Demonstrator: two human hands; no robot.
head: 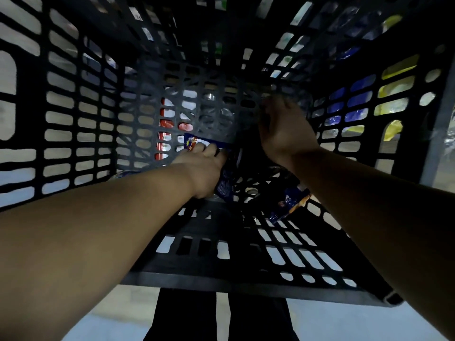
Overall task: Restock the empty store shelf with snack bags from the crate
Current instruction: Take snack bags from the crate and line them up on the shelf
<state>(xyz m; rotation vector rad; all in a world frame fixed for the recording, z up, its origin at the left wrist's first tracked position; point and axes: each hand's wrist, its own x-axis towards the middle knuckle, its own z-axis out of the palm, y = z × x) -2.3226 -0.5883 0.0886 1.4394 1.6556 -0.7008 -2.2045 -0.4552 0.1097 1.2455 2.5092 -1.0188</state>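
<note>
Fingers of your left hand (202, 168) curl around a blue snack bag (222, 178) deep in the crate (73, 114); your right hand (283, 129) reaches past it, fingers blurred, with another bag (290, 200) lying below its wrist.

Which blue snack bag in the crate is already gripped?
The blue snack bag under the left hand, whose fingers curl over it. The other blue bag, beneath the right forearm, lies loose.

floor (344, 323): pale, below | dark trouser legs (187, 316) bottom ctr | yellow pkgs (394, 89) + blue pkgs (354, 99) beyond right lattice
</note>
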